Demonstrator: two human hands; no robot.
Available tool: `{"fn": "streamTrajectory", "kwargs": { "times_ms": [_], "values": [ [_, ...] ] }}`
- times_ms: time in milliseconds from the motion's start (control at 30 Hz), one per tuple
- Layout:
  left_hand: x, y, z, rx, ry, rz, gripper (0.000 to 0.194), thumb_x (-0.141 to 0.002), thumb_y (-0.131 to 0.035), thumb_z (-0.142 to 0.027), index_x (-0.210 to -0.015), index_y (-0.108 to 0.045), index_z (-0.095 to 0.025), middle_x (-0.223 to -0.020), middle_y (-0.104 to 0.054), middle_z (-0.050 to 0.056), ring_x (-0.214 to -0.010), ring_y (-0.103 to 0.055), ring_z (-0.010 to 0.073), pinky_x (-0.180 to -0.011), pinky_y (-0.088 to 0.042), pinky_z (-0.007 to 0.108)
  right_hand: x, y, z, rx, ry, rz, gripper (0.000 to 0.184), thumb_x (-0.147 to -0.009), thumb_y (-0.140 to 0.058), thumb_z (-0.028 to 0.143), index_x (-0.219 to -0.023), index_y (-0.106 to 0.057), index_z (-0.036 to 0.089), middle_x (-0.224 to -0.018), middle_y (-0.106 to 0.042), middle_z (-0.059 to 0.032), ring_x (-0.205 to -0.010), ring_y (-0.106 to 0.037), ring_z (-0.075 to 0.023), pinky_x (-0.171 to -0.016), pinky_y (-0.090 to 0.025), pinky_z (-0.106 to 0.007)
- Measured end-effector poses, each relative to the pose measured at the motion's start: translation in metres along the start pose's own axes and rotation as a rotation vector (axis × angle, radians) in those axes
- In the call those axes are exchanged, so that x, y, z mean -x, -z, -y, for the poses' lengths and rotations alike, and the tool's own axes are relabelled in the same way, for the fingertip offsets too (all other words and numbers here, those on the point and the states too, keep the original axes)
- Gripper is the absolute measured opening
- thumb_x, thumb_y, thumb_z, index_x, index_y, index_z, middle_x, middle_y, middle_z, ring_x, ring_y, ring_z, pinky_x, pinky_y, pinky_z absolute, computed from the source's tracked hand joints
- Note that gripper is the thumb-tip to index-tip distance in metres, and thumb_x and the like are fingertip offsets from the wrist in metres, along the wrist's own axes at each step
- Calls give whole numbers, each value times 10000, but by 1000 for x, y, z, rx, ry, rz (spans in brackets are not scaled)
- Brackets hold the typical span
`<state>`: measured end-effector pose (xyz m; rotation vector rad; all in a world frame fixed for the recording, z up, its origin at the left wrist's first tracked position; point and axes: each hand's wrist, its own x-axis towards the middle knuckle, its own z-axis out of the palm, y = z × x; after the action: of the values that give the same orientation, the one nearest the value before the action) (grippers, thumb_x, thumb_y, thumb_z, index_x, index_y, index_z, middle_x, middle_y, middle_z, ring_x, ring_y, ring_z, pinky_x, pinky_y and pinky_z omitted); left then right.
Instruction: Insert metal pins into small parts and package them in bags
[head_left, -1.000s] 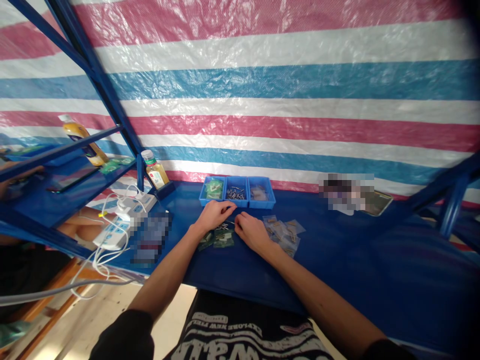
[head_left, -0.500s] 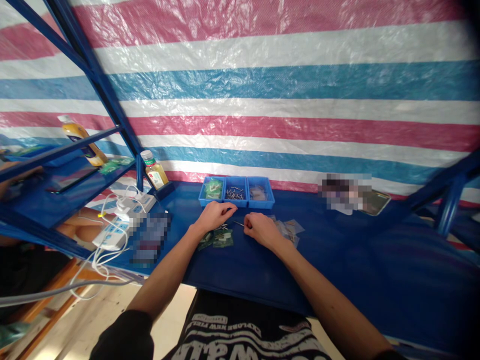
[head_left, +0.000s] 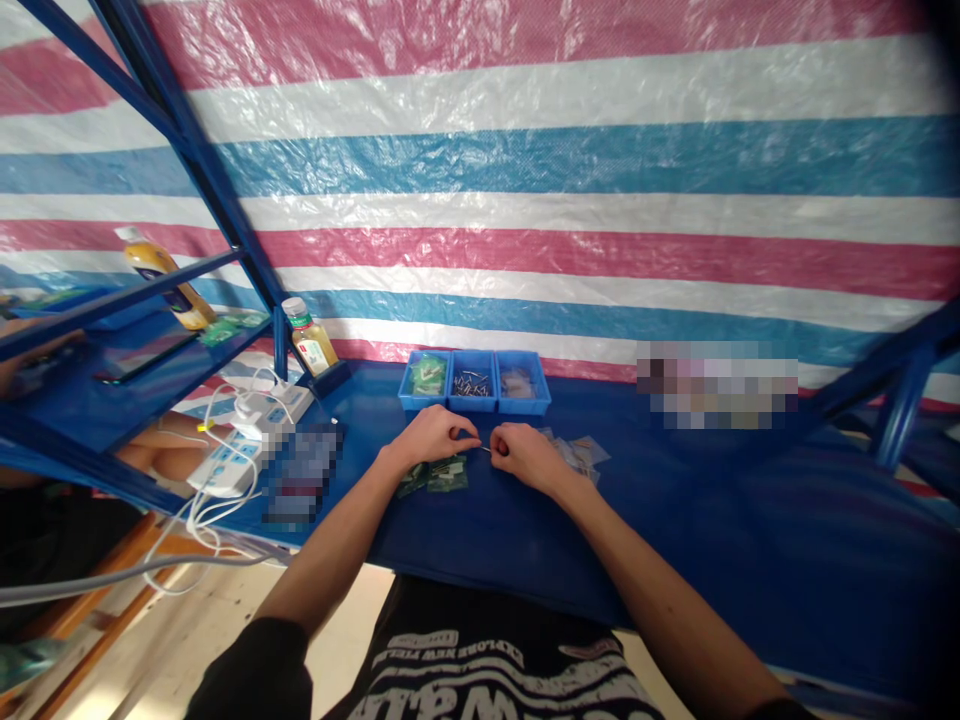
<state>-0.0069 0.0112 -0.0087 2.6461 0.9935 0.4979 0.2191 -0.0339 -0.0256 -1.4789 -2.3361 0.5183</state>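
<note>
A thin metal screw [head_left: 485, 449] bridges the small gap between my two hands, partly hidden by the fingers. My right hand [head_left: 521, 457] is closed in a pinch around one end of it. My left hand [head_left: 431, 438] has thumb and forefinger pinched together at the other end. Small green packets [head_left: 448, 474] lie on the blue table under and beside my left hand. Clear plastic bags [head_left: 583, 457] are next to my right wrist. Beyond the hands stand three joined blue bins: one with green packets [head_left: 427, 375], one with loose metal screws [head_left: 471, 384], one with clear bags [head_left: 517, 382].
At left are a white power strip [head_left: 229, 462] with tangled cables, a blurred-out dark object [head_left: 304, 475] and a bottle [head_left: 309, 340] by the blue frame [head_left: 217, 200]. Another person's arm and leg show farther left. A pixelated patch covers items at right.
My left fingertips have moved slightly right and down to the screw, and the gap between my hands has narrowed. Less of the screw shows now.
</note>
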Motion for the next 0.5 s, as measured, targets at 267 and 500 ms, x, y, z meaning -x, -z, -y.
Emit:
{"fn": "streamTrajectory", "kwargs": {
  "times_ms": [267, 500],
  "values": [
    [0, -1, 3, 11, 17, 63, 180, -888, -729, -386, -973, -823, -257, -630, -628, -17, -560, -540, 109, -566, -290, 228, -2, -2, -3, -2, 7, 12, 84, -832, -661, 122, -798, -645, 197, -821, -650, -10, -754, -570, -147, -656, -317, -252],
    [-1, -3, 3, -22, -7, 68, 171, -915, -688, -350, -967, -814, -246, -631, -626, -13, -554, -522, 109, -576, -296, 227, 1, -7, -3, 74, 63, -43, 38, -954, -630, 235, -927, -610, 217, -886, -653, -14, -783, -590, -161, -658, -319, -262]
  ]
}}
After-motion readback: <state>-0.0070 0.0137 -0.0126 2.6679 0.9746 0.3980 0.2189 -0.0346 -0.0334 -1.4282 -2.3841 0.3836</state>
